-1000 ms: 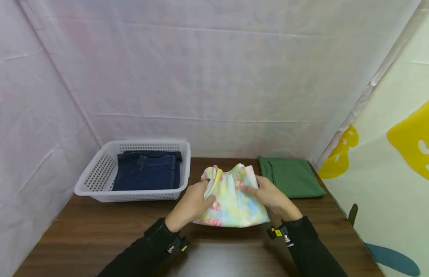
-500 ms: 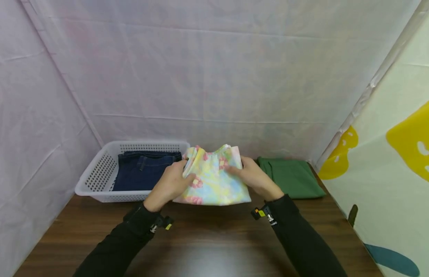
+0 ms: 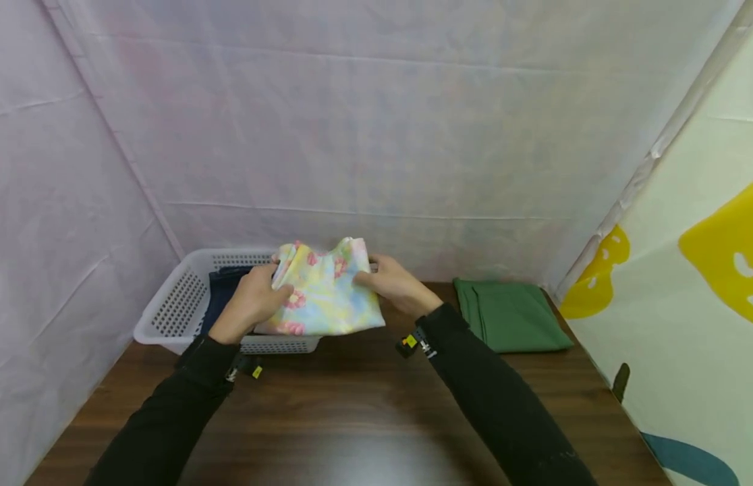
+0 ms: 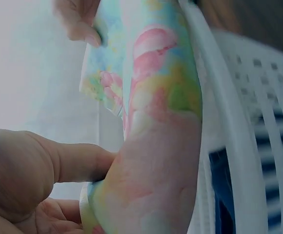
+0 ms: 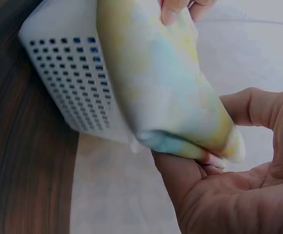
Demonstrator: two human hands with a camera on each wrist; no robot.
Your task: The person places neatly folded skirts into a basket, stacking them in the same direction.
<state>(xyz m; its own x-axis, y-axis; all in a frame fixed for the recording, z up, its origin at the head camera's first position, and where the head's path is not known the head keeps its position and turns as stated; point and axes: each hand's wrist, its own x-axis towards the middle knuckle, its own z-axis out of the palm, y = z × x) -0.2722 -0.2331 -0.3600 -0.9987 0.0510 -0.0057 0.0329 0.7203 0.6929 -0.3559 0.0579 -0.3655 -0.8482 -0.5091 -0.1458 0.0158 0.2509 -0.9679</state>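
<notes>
Between both hands hangs a folded pastel garment [image 3: 330, 297] with pink flowers, its upper edge gathered. The left hand [image 3: 249, 304] pinches its left side, thumb on the near face. On the opposite side the right hand [image 3: 396, 283] holds the edge; the right wrist view shows the folded layers [image 5: 180, 146] between thumb and fingers. Below and behind the garment stands a white perforated basket [image 3: 147, 332], partly covered by it in the head view. Dark blue folded jeans [image 3: 218, 293] lie inside the basket, mostly hidden by the left hand and garment.
A folded green cloth [image 3: 513, 317] lies at the back right of the brown wooden table [image 3: 352, 412]. White fabric walls [image 3: 376, 135] enclose the table at the back and sides, the right one printed with yellow shapes [image 3: 595, 277].
Both hands have carried the floral garment left and away from the body, from the middle of the table to above the basket's right part. The green cloth has stayed put.
</notes>
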